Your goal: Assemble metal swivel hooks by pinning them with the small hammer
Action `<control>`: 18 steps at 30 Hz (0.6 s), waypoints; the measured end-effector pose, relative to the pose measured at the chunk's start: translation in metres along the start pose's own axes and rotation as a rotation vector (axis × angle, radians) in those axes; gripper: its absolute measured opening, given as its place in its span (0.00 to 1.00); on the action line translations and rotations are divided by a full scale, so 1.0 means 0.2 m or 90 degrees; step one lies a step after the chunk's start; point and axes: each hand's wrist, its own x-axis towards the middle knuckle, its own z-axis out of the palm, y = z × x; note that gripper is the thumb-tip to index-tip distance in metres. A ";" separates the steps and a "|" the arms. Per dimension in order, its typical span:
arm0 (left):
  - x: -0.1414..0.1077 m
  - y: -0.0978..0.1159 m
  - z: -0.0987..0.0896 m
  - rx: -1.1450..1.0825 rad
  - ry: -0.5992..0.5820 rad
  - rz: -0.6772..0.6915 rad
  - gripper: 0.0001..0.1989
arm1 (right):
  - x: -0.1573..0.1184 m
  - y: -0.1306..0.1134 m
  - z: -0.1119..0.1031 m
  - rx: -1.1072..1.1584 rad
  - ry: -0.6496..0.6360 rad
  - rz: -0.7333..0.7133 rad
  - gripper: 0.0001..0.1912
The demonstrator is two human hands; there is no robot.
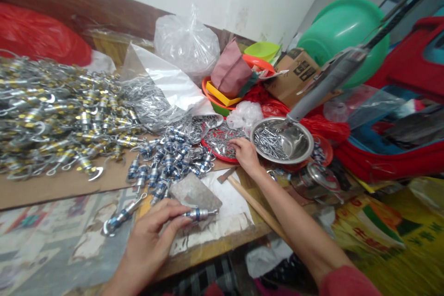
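A small metal fitting with a blue band (200, 214) is pinched between the thumb and fingers of my left hand (156, 229), above the front edge of the bench. Its slim end points right. My right hand (245, 155) reaches to a red tray (225, 157) of small metal pieces, fingertips together at the pieces; whether they hold one is too small to tell. Just behind the held fitting lies a grey stone block (196, 190). Several blue-banded fittings (169, 159) are heaped beyond it, and a single one (123, 215) lies apart at the left.
A large heap of yellow-banded fittings (69, 111) covers the left. A hammer (256, 203) lies under my right forearm. A steel bowl of pins (281, 159) stands right of the tray. Behind are plastic bags, a cardboard box (294, 74) and a green basin (347, 32).
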 end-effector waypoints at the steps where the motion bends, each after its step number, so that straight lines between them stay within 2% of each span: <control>1: 0.00 0.00 0.00 0.002 0.016 -0.004 0.07 | -0.04 -0.05 -0.01 0.024 0.003 0.001 0.14; 4: -0.02 -0.02 0.02 0.010 0.050 -0.036 0.11 | -0.24 -0.25 -0.02 0.137 -0.023 -0.029 0.12; 6: -0.03 -0.02 0.02 0.010 0.054 -0.055 0.15 | -0.38 -0.37 -0.02 0.302 -0.064 -0.116 0.12; 8: -0.03 -0.01 0.02 0.003 0.058 -0.053 0.17 | -0.48 -0.44 -0.02 0.378 -0.100 -0.187 0.14; 11: -0.02 -0.01 0.01 0.003 0.066 -0.021 0.16 | -0.54 -0.47 -0.02 0.406 -0.113 -0.209 0.18; 18: -0.02 0.01 0.00 -0.020 0.032 0.027 0.09 | -0.54 -0.45 -0.01 0.477 -0.119 -0.196 0.19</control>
